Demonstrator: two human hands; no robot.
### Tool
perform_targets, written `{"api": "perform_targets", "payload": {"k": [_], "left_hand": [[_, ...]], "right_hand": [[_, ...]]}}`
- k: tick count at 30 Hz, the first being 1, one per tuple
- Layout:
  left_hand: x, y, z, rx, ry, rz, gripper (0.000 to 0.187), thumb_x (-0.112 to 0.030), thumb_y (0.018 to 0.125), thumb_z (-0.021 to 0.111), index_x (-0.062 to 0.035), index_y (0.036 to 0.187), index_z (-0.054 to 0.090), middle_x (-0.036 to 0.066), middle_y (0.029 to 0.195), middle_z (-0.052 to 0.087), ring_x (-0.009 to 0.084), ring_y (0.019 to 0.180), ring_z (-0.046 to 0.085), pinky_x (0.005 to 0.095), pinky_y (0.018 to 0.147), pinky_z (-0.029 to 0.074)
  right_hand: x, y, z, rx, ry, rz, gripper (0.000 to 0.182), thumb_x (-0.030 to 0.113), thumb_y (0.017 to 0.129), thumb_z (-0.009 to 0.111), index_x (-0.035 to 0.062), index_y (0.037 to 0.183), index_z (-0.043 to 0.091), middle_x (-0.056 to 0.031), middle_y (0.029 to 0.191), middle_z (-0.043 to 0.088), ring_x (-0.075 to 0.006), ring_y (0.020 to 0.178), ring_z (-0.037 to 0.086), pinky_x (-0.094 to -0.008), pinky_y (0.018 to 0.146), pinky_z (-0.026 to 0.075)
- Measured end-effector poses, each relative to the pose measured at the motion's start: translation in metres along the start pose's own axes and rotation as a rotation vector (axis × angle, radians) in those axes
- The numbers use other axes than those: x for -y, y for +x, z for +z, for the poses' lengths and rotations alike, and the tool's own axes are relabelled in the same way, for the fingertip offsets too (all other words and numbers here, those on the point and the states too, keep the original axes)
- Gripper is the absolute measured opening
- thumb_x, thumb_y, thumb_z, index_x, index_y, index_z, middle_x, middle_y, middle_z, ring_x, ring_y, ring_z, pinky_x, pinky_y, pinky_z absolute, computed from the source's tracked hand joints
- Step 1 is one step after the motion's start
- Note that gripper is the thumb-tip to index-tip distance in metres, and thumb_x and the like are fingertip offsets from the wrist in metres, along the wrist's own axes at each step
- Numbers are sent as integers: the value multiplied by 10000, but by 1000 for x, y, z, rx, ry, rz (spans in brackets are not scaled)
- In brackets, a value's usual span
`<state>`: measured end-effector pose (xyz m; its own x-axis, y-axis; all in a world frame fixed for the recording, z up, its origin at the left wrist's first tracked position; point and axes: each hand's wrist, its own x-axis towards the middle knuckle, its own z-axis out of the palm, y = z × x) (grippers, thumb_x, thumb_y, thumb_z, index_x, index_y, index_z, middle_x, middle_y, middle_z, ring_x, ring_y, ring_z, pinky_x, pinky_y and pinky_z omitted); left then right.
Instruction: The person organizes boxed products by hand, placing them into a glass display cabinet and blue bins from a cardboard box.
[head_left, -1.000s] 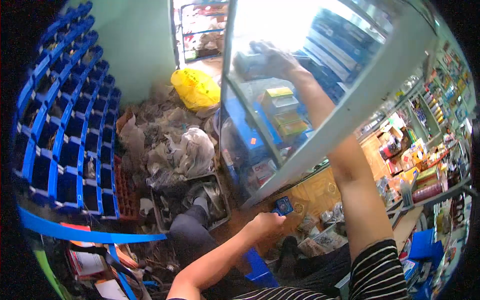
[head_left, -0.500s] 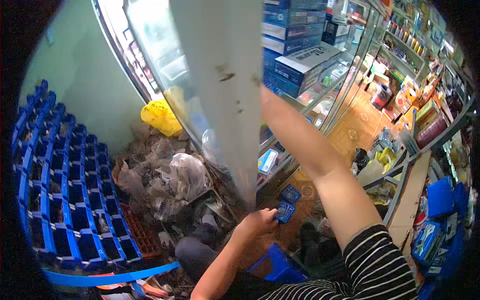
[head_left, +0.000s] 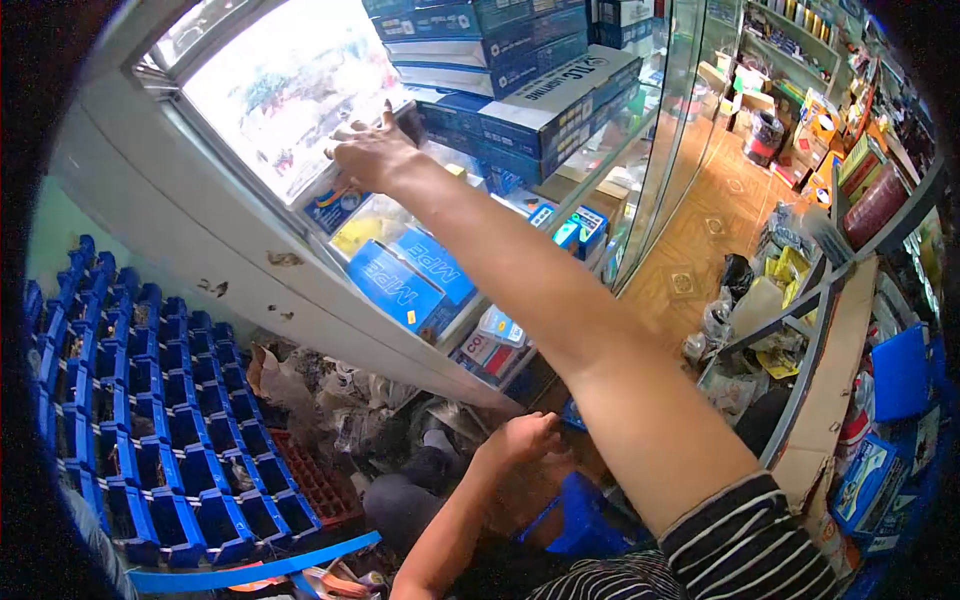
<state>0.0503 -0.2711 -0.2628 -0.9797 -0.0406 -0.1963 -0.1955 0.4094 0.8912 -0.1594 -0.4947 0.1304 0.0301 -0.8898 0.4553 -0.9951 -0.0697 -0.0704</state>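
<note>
My right hand reaches far forward into the glass display case with its fingers spread. It is above a small dark-blue box and beside stacked blue "TLC Lighting" boxes; I see nothing held in it. Below its wrist lie two light-blue boxes marked MPE. Low in the middle, my left hand is closed, thumb and fingers pinched. A small blue flat pack shows at its fingertips, mostly hidden behind my right forearm.
A white post with dark stains slants in front of the case. Blue parts bins fill the left side, with crumpled plastic bags beside them. A metal rack frame and a cardboard strip stand on the right, near tiled floor.
The view has swung so the post no longer hides my right hand and the case's contents show. My left hand stays low; its blue packs are now mostly covered by my right arm.
</note>
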Motion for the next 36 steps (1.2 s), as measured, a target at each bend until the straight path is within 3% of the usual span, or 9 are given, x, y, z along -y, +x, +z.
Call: {"api": "perform_targets", "payload": {"k": [3,7,9,13,17,22,28,31,36], "left_hand": [[-113,-11,-41,65,339,-174,245,-252,908,601,-58,1045,540,197,951,618,409,922,626,480,782,515],[-6,0,-13,-20,60,85,304,-194,912,598,-72,1188,558,197,1040,631,368,963,623,447,832,504],[-14,-13,-26,-30,178,140,319,-129,918,612,-46,1224,577,150,1161,641,290,1061,616,405,936,478],[-105,-21,-52,-17,340,-11,300,-147,921,624,-37,1195,574,203,1094,641,386,1041,613,431,880,506],[-128,-19,-54,-19,297,-118,286,-184,920,587,-55,1172,552,208,1016,617,429,974,589,495,795,494],[-134,-22,-59,23,336,-181,346,-194,916,600,-62,1228,530,193,1063,612,412,996,590,484,816,496],[-134,-13,-60,14,321,-157,377,-180,922,591,-18,1254,516,201,1065,607,407,977,593,484,818,493],[-138,-11,-61,41,350,-197,372,-184,913,607,-11,1232,525,201,1053,610,392,948,600,464,809,500],[-132,-5,-65,49,335,-253,398,-240,959,578,-18,1281,504,226,1127,589,409,1072,570,441,893,483]], "right_hand": [[6,-13,-3,-52,-56,44,586,444,897,626,201,1413,495,-63,1513,394,-302,1448,281,-735,1118,121],[22,-97,-12,-834,297,169,546,364,873,656,78,1323,536,-200,1407,459,-381,1372,366,-667,1121,188],[12,-196,-29,-1219,658,308,289,124,855,677,27,1115,597,-109,1118,586,-252,1085,563,-371,1007,410],[-12,-404,62,-1494,1162,1310,161,174,932,582,40,1021,575,-88,1029,598,-173,903,580,-304,873,453],[23,-594,257,-845,1092,2179,423,350,862,684,29,1121,590,-65,1007,603,-201,848,587,-370,741,486],[100,-603,296,209,282,1759,924,366,739,817,-7,1433,335,-219,1387,439,-398,1263,453,-522,988,439],[38,-608,408,365,-402,674,1156,372,624,881,199,1546,205,-200,1542,255,-433,1411,268,-739,1020,281],[0,-590,378,786,195,812,1132,322,637,887,236,1544,214,-214,1550,235,-439,1404,272,-678,1062,296],[-24,-592,338,286,910,1346,1133,367,620,880,219,1544,241,-193,1499,367,-382,1362,379,-469,1117,344]]}}
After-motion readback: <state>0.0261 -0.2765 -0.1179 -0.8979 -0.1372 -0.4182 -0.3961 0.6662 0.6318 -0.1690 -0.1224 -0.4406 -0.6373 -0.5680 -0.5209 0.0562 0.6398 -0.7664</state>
